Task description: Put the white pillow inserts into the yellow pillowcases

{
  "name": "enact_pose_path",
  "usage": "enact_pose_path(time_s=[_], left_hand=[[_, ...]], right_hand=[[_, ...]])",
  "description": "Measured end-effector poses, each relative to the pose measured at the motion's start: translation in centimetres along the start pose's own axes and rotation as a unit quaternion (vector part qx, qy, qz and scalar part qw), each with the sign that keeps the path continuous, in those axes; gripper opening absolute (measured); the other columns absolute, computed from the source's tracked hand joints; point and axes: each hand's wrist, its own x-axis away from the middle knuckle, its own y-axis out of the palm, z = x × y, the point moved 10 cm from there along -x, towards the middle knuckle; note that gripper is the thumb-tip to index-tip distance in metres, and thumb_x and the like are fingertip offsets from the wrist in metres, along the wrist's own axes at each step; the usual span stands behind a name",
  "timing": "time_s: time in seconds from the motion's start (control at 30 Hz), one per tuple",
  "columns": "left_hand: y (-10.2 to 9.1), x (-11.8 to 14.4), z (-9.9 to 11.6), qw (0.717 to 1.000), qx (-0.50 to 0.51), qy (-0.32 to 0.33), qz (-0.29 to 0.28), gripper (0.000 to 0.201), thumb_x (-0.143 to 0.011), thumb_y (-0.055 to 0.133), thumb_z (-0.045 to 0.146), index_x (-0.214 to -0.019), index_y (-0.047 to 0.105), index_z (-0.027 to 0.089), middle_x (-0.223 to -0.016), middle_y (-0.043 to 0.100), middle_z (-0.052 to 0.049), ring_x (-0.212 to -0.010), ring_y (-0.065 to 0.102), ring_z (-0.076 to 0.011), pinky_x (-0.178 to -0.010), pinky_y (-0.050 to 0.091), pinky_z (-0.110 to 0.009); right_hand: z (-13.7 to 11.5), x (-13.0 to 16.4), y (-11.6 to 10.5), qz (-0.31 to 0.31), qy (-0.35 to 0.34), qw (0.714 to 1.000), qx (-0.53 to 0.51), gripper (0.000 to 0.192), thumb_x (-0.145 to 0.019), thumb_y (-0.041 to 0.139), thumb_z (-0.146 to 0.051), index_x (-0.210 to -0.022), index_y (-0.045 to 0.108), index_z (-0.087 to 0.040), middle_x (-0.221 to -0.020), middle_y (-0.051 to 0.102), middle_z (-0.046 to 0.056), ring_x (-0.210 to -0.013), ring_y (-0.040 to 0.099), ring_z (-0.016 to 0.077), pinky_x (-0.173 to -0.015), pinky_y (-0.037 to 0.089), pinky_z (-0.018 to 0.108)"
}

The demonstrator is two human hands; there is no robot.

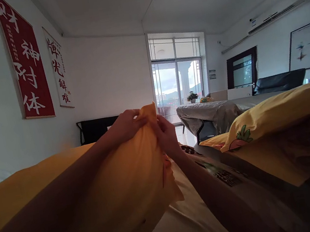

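Two hands meet at the top edge of one orange pillowcase [129,176]: your left hand [128,124] pinches the raised corner, your right hand [166,134] closes its grip on the same edge just beside it. Both forearms stretch forward, the pillowcase hanging below them, with one carrot-print pillow [275,115] lying well apart to the right.

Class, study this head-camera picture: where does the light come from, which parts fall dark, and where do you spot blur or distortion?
Head view: daylight enters through the glass door at the back, so the left hand, right hand and yellow pillowcase are backlit and dim; the forearms near the lens look soft; the right corners darken; the wide lens bends the ceiling lines and stretches the edges.
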Motion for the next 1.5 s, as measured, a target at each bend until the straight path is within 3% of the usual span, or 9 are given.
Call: enact_pose_path(time_s=[0.1,0.3,0.47,0.7,0.83,1.0,1.13,1.37,1.5], left_hand=[[-0.5,0.0,-0.7,0.999,0.041,-0.025,0.015,0.038,-0.078,0.053,0.051,-0.076,0.063,0.015,-0.063,0.057,0.0,-0.057,0.05,-0.0119,-0.053,0.035,-0.024],[-2.1,-0.7,-0.8,0.996,0.063,-0.034,0.046,0.033,-0.076,0.057,0.047,-0.068,0.06,0.015,-0.055,0.048,0.003,-0.048,0.043,-0.0079,-0.045,0.028,-0.02],[-2.4,-0.3,-1.1,0.993,0.077,-0.072,0.057,0.033,-0.076,0.058,0.047,-0.066,0.057,0.015,-0.055,0.048,0.002,-0.047,0.044,-0.0077,-0.043,0.03,-0.019],[-0.2,0.2,-0.9,0.993,0.015,-0.09,-0.077,0.04,-0.069,0.063,0.057,-0.066,0.057,0.017,-0.057,0.051,0.001,-0.046,0.045,-0.0091,-0.041,0.029,-0.021],[0.6,-0.7,-0.9,0.991,-0.068,-0.068,-0.088,0.031,-0.068,0.065,0.046,-0.061,0.054,0.018,-0.055,0.049,0.002,-0.048,0.044,-0.0095,-0.044,0.028,-0.022],[1.9,-1.5,0.4,0.987,-0.159,-0.021,-0.002,0.029,-0.081,0.048,0.043,-0.067,0.055,0.018,-0.071,0.059,-0.003,-0.065,0.052,-0.0143,-0.057,0.033,-0.025],[2.8,-1.3,0.8,0.97,-0.237,-0.044,0.034,0.039,-0.088,0.035,0.05,-0.081,0.06,0.02,-0.073,0.062,-0.004,-0.07,0.055,-0.0198,-0.059,0.03,-0.029],[2.1,0.8,-1.8,0.979,-0.168,-0.08,-0.085,0.047,-0.065,0.062,0.059,-0.09,0.055,0.02,-0.084,0.064,-0.003,-0.071,0.058,-0.0188,-0.058,0.036,-0.026],[1.7,3.6,-3.7,0.965,-0.206,-0.123,-0.106,0.032,-0.078,0.045,0.046,-0.065,0.051,0.018,-0.069,0.06,-0.003,-0.064,0.055,-0.0164,-0.055,0.032,-0.025]], right_hand=[[4.0,5.9,-1.0,-0.02,0.001,0.996,0.081,0.025,-0.087,0.047,-0.038,-0.101,0.058,-0.02,-0.08,0.06,0.001,-0.073,0.053,0.0147,-0.066,0.043,0.024],[12.7,15.6,-2.1,-0.024,-0.005,0.978,0.205,0.028,-0.094,0.036,-0.028,-0.067,0.042,-0.021,-0.056,0.048,-0.004,-0.05,0.043,0.0104,-0.05,0.032,0.022],[15.5,16.8,-2.1,0.014,-0.046,0.955,0.294,0.026,-0.094,0.03,-0.022,-0.071,0.043,-0.021,-0.049,0.045,-0.005,-0.042,0.039,0.0102,-0.044,0.025,0.022],[17.9,17.1,-1.7,0.015,-0.057,0.949,0.311,0.033,-0.091,0.03,-0.021,-0.06,0.041,-0.021,-0.047,0.043,-0.003,-0.038,0.035,0.0105,-0.043,0.021,0.025],[16.2,14.5,-2.0,0.02,-0.035,0.961,0.275,0.035,-0.094,0.033,-0.031,-0.064,0.047,-0.02,-0.056,0.051,0.0,-0.052,0.047,0.013,-0.05,0.032,0.025],[8.5,6.7,-2.9,0.077,0.027,0.997,-0.006,0.034,-0.094,0.034,-0.041,-0.108,0.056,-0.019,-0.103,0.063,0.006,-0.093,0.058,0.0171,-0.076,0.045,0.029],[4.2,1.8,-0.3,0.032,0.084,0.994,-0.062,0.026,-0.082,0.053,-0.042,-0.094,0.055,-0.019,-0.081,0.06,0.0,-0.072,0.054,0.015,-0.06,0.042,0.025],[5.2,1.9,-1.4,0.123,0.11,0.986,-0.013,0.035,-0.081,0.051,-0.05,-0.065,0.045,-0.019,-0.059,0.041,-0.005,-0.057,0.037,0.0102,-0.049,0.03,0.023],[5.5,1.0,-0.6,0.063,0.111,0.99,-0.063,0.029,-0.077,0.054,-0.046,-0.07,0.046,-0.02,-0.062,0.045,-0.004,-0.057,0.039,0.0103,-0.049,0.032,0.023]])
